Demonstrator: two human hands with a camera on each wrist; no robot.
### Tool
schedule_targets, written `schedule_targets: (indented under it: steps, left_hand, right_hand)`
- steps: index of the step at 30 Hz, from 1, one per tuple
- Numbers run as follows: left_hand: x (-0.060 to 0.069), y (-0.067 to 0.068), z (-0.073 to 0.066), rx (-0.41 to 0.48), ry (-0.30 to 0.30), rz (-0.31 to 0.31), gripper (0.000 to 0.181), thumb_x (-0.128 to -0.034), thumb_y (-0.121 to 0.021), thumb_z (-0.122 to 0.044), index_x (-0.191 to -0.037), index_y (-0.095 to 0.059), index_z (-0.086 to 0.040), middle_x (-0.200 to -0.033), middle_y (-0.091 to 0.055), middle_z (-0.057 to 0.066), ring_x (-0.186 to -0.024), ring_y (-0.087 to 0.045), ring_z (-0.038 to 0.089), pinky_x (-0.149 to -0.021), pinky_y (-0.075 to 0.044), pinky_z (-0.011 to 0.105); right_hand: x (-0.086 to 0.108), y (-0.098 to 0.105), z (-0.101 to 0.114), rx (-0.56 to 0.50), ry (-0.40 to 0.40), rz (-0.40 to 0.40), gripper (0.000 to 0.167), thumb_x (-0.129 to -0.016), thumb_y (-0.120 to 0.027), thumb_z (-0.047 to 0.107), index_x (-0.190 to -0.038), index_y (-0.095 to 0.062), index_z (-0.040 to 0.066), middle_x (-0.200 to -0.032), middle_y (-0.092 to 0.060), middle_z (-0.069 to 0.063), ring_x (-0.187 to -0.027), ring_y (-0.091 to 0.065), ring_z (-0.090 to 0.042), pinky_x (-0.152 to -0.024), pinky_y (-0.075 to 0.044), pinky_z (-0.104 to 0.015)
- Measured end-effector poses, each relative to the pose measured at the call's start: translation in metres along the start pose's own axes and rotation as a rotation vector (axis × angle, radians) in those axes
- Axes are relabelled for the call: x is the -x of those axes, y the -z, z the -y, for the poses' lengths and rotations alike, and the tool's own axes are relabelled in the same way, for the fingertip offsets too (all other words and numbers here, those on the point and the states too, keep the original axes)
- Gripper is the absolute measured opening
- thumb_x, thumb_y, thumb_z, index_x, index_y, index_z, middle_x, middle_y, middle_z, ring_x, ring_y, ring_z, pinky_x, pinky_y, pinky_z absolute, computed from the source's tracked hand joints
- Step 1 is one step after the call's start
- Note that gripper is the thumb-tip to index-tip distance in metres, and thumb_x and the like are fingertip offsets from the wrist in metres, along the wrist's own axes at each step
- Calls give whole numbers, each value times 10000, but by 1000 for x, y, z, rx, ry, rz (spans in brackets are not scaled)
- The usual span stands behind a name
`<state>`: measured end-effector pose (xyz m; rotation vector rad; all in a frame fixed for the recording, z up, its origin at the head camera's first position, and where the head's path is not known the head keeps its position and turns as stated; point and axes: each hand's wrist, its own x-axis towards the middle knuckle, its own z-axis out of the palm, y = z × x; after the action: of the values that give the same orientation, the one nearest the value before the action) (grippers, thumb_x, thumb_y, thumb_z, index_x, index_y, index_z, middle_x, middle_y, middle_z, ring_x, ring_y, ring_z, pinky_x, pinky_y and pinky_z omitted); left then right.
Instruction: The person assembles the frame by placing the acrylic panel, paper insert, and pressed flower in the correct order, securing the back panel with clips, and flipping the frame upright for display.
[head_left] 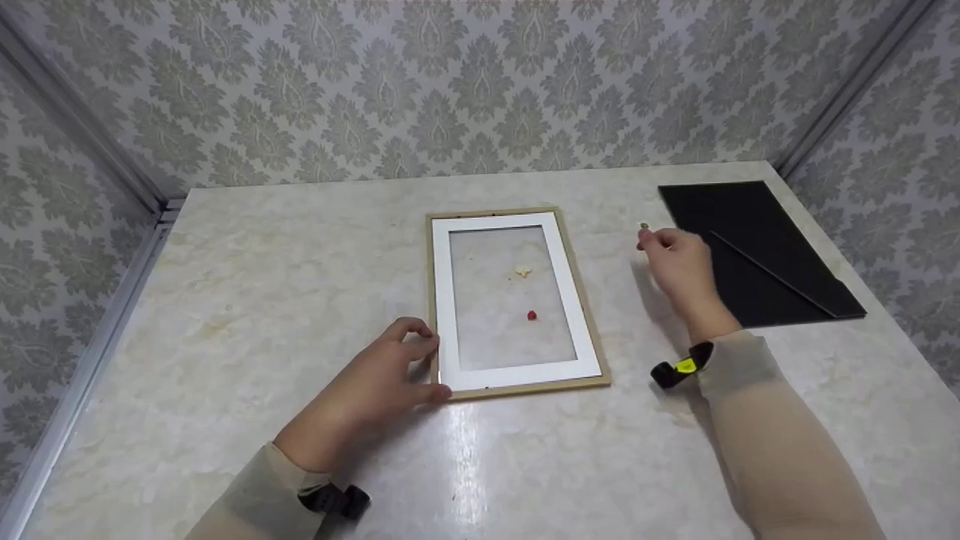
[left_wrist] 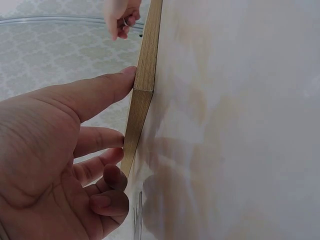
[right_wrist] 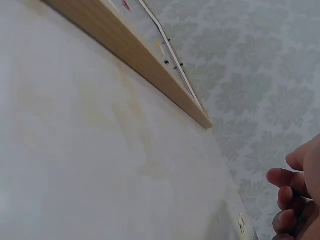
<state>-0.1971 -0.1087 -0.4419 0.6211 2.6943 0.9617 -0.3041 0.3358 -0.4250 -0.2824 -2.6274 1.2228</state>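
Right hand apparently pinches a speck, clearest in head view.

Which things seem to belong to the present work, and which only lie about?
Probably in the work:
wooden frame, touched by the left hand
red piece and pale piece in its opening
tiny piece near right hand

Lying about, at least now:
black board, apart from the frame
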Motion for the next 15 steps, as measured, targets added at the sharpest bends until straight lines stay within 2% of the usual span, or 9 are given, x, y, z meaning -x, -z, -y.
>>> schedule_targets:
  steps: [5,9,13,15]
  left_hand:
    - [1,4,0,-7,-22,-12,753,-930,-946,-315,-1562,-665,-18,-1569,-559,45,-1220,-667,268,-1131,-553,511]
    - [-1,2,1,-1,-29,-17,738,-933,-944,-290,-1558,-666,-11,-1563,-561,36,-1231,-673,267,-1138,-555,504]
    - [-1,1,1,8,-19,-15,743,-939,-939,-283,-1567,-655,-8,-1560,-560,12,-1272,-662,259,-1156,-548,492]
    - [2,1,2,5,-12,-12,744,-941,-936,-290,-1574,-653,-20,-1564,-556,5,-1284,-661,253,-1156,-548,492]
  right_hand:
    - [-16,14,-11,37,-35,-44,445,-1174,-594,378,-1282,-823,12,-1258,-764,-197,-986,-601,-226,-798,-478,-270]
    - [-28,28,-7,44,-41,-50,437,-1168,-631,362,-1401,-790,29,-1343,-772,-212,-998,-632,-158,-790,-510,-227]
    - [-40,30,-2,43,-14,-73,400,-1154,-667,334,-1403,-796,48,-1351,-780,-222,-1002,-649,-121,-803,-506,-215]
    - [-46,25,-3,34,-22,-48,391,-1146,-684,318,-1406,-794,48,-1361,-779,-224,-1032,-672,-139,-797,-508,-200]
